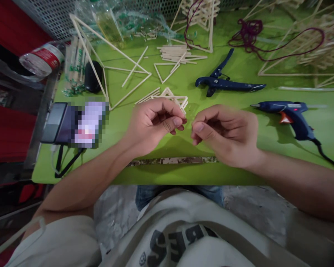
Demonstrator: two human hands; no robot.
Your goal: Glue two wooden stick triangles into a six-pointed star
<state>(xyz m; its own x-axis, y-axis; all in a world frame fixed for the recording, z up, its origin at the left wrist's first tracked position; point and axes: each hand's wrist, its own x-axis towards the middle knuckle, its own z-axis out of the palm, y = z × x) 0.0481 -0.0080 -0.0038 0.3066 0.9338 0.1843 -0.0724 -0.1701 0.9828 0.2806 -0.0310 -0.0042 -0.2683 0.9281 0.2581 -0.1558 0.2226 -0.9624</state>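
Observation:
My left hand (156,122) hovers over the green table with thumb and fingertips pinched together. Facing it, a small gap away, my right hand (229,133) is pinched in the same way. Whatever is between the fingertips of either hand is hidden or too small to name. Just behind my left hand lies a small frame of pale wooden sticks (185,100), partly covered by that hand. Farther back are a stick triangle (158,73) and a pile of loose sticks (172,52). A blue hand cutter (218,83) and a blue glue gun (288,107) lie beyond and beside my right hand.
A large stick frame (129,91) stands at the left, near a phone (90,124), a power bank (61,122) and a black mouse-shaped object (94,76). Bottles (41,59) are at the back left. Purple string (249,33) and stick structures (320,48) occupy the back right.

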